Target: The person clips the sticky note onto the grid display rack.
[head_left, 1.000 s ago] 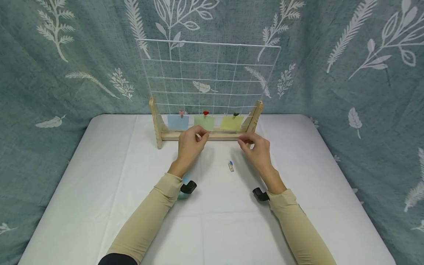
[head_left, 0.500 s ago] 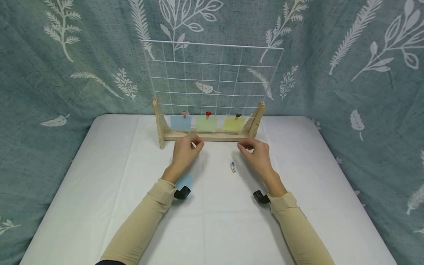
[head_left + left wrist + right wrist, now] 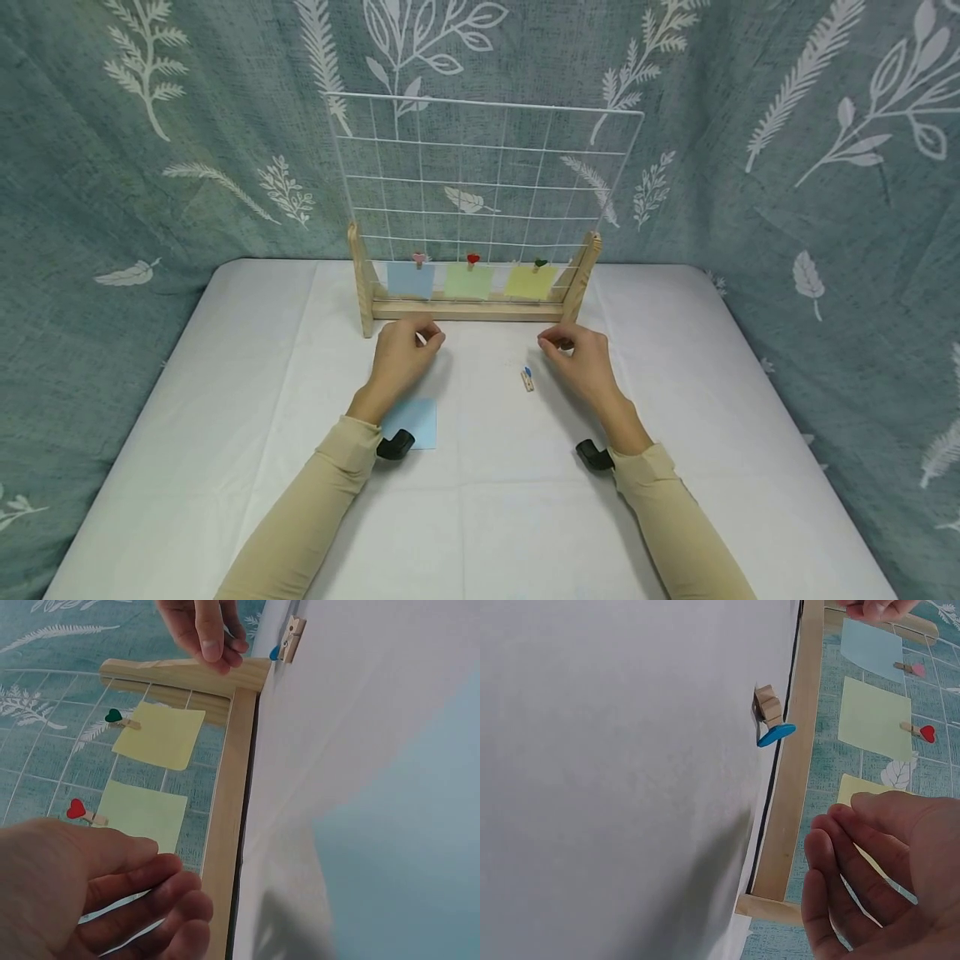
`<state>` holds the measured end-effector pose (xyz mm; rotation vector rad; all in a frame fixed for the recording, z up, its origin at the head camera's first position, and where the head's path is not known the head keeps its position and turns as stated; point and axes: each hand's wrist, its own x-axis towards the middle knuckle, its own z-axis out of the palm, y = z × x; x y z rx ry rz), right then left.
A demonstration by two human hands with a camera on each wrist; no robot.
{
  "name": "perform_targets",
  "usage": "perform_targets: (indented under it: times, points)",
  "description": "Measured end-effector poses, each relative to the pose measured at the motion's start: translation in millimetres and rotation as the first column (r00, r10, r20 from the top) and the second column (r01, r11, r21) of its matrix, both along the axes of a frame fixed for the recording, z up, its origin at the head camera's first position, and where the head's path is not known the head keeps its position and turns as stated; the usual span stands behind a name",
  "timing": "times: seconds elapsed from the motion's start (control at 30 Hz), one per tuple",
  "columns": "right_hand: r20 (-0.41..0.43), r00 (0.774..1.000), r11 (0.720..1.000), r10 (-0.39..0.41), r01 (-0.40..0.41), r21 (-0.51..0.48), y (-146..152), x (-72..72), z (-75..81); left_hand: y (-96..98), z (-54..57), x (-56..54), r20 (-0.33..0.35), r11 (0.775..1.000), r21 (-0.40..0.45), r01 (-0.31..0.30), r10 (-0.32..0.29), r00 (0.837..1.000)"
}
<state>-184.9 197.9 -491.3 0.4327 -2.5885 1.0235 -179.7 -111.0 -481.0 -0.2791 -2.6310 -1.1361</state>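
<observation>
Okay, on head cam I have a small clothespin [image 3: 528, 382] lying on the white cloth [image 3: 487, 508], just beside the right hand [image 3: 583, 360]. Pale bare wood, notched along the side, flat bright blue piece at the end facing the rack [image 3: 480, 311]. Right hand: fingers loosely bent, thumb near fingertips, nothing held. Left hand [image 3: 401, 358]: same loose curl, nothing held, in front of the rack's wooden base. Plain light blue sheet [image 3: 422, 423] lies flat on the cloth, partly hidden below the left wrist. On the rack's white wire grid I see three notes in a row: blue note [image 3: 410, 281], green note [image 3: 468, 282], yellow note [image 3: 530, 282]. Heart-topped pins hold them: pink, red, dark green, respectively.
</observation>
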Motion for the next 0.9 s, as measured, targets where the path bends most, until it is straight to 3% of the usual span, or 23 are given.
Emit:
perform_targets:
  times: [0.53, 0.9]
  points:
    - [0.007, 1.0, 1.0, 0.019, -0.019, 0.0, -2.6, 8.4, -4.7, -30.7, -7.2, 7.7, 0.026, 1.0, -0.025, -0.002, 0.003, 1.0]
    - [0.014, 1.0, 0.999, 0.025, -0.025, 0.025, -1.5, 7.4, -6.5, -48.5, -18.2, 15.1, 0.065, 0.998, -0.066, -0.018, 0.022, 0.998]
